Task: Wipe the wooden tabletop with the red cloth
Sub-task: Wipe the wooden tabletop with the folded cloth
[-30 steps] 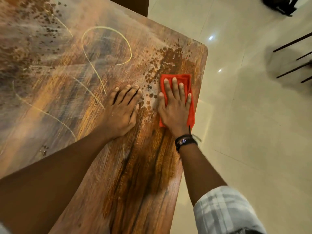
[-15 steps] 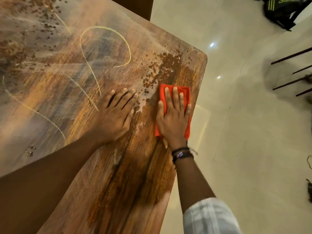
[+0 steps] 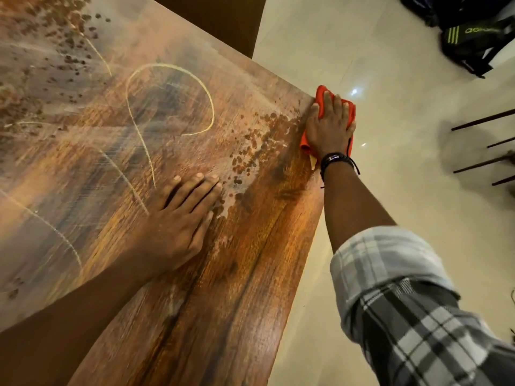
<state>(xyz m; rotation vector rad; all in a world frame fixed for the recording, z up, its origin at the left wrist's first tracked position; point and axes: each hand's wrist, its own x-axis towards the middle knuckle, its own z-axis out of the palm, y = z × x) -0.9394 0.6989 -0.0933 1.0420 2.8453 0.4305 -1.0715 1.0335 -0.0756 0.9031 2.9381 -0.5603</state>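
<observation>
Red cloth (image 3: 321, 98) sits at the far right corner of the tabletop (image 3: 250, 288), and from my seat its outer side seems to reach past the table's edge, though I cannot say for sure. Pressing flat on top of it is the right hand (image 3: 330, 129), fingers straight and close together, covering most of the fabric, so that only a strip above the fingertips and a fold near the wrist show. On that wrist I see a dark band (image 3: 333, 160), and further back a rolled plaid sleeve (image 3: 390, 288). Nearer to me, the left hand (image 3: 178, 229) rests palm down on the bare wood, well apart from the cloth, with its fingers straight, side by side and holding nothing. Between the 2 hands runs a scatter of brown specks (image 3: 250, 146) over a pale, smeared film. Left of that, a yellow loop (image 3: 206, 98) and a few thinner yellow strokes cross the dull, hazy surface, while the boards by the near right edge look dark and glossy. More specks lie at the far left. Beyond the table I see a pale tiled floor (image 3: 390, 190) with 2 small glints of light, a black bag (image 3: 471, 37) with green lettering at the top right, and several dark thin bars (image 3: 482, 121) at the right edge.
</observation>
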